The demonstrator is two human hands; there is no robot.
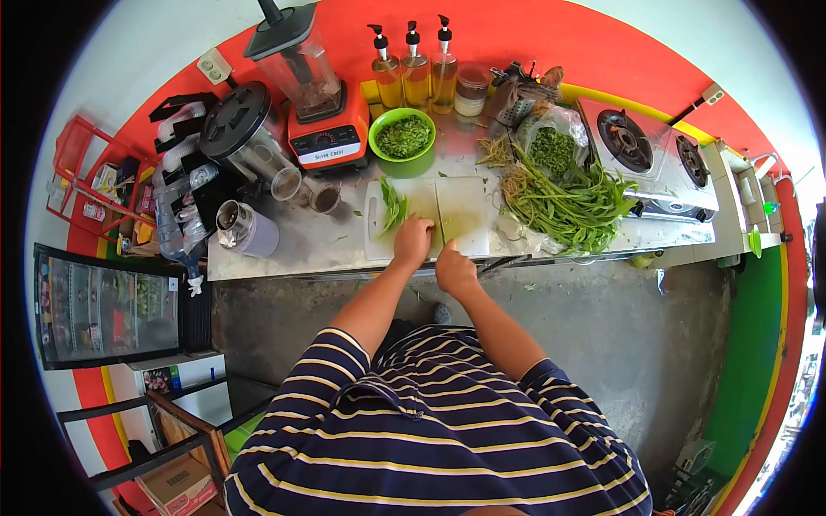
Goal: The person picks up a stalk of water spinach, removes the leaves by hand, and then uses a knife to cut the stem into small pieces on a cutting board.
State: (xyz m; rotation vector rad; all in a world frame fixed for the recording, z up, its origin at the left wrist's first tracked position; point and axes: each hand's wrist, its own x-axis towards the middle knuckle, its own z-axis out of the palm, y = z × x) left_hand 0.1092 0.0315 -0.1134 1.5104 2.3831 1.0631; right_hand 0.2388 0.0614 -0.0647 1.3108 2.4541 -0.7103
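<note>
My left hand (413, 240) rests on the white cutting board (404, 245), fingers curled over green leaves (391, 206) that lie on the board. My right hand (453, 269) is closed at the front edge of a second white board (465, 215), close beside the left hand; whether it holds a knife cannot be made out. A green bowl (402, 138) of chopped greens stands behind the boards.
A pile of long green stalks (568, 202) and a bag of chopped greens (552, 146) lie to the right. A gas stove (650, 150) stands at far right. An orange blender (314, 86), jars and pump bottles (416, 73) line the back and left.
</note>
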